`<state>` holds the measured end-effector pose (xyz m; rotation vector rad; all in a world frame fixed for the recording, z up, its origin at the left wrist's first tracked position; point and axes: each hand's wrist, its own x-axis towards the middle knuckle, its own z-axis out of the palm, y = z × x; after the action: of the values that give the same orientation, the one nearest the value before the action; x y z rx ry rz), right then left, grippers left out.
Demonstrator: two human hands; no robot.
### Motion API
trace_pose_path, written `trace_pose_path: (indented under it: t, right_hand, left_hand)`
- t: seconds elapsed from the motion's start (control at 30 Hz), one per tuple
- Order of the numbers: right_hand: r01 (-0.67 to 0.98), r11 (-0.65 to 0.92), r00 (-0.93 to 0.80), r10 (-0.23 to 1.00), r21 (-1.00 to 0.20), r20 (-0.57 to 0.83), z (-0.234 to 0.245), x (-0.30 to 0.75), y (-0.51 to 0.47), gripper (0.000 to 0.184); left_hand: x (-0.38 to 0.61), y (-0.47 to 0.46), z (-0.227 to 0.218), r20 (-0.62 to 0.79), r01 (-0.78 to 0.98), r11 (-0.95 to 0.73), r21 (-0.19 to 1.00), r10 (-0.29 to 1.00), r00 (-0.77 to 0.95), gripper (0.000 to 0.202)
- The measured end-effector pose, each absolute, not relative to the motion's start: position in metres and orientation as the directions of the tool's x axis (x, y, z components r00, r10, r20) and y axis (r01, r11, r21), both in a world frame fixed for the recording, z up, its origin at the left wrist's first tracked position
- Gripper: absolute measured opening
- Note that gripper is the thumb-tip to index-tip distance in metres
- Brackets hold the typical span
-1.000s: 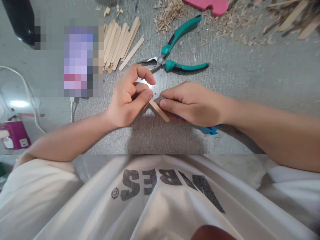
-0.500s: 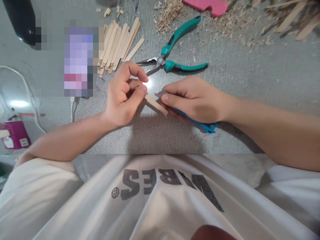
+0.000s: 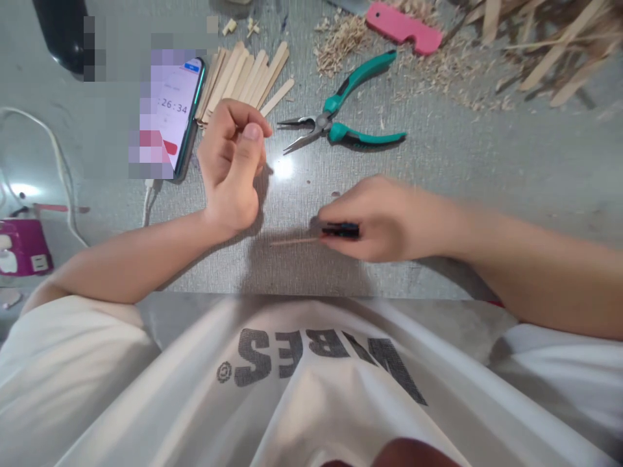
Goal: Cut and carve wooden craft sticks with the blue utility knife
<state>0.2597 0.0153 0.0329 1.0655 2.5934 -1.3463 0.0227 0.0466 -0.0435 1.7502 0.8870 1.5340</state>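
Observation:
My left hand is raised over the table, fingers curled in and thumb against them, with nothing visible between them. My right hand is closed around a utility knife, of which only a dark part shows between thumb and fingers. A thin wooden craft stick juts left from under the right fingers, seen nearly edge-on; whether the fingers grip it or it lies on the table I cannot tell. Beyond the left hand lies a stack of craft sticks.
Open teal-handled pliers lie ahead of my hands. Wood shavings, a pink-handled tool and loose wood strips are at the back. A phone with a cable stands left; a purple power block is farther left.
My left hand has let go of the craft stick and moved up and left. My right hand has moved slightly down and turned the knife; the stick is now beside it.

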Motion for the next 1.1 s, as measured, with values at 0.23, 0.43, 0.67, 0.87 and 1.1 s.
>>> trace_pose_path:
  t: [0.23,0.43,0.67,0.87,1.1]
  right_hand:
    - [0.886,0.239,-0.416,0.787,-0.397,-0.455,0.050,0.244,0.011,0.034]
    - [0.905,0.190,-0.351,0.840,-0.381,-0.414,0.055,0.250,0.023,0.036]
    - [0.879,0.239,-0.419,0.800,-0.412,-0.430,0.047,0.255,0.023,0.043]
    - [0.841,0.143,-0.428,0.766,-0.521,-0.480,0.052,0.263,0.036,0.040]
    - [0.804,0.050,-0.408,0.771,-0.592,-0.489,0.054,0.275,0.046,0.035]
  left_hand:
    - [0.026,0.046,-0.049,0.615,-0.036,-0.614,0.789,0.786,0.063,0.032]
    - [0.023,0.043,-0.042,0.542,0.059,-0.552,0.832,0.830,0.131,0.034]
    - [0.025,0.041,-0.050,0.690,0.185,-0.704,0.686,0.710,0.143,0.029]
    - [0.009,0.006,-0.001,0.492,0.444,-0.797,0.409,0.602,0.628,0.016]
    - [-0.003,-0.012,0.009,0.099,0.503,-0.850,0.154,0.520,0.849,0.091]
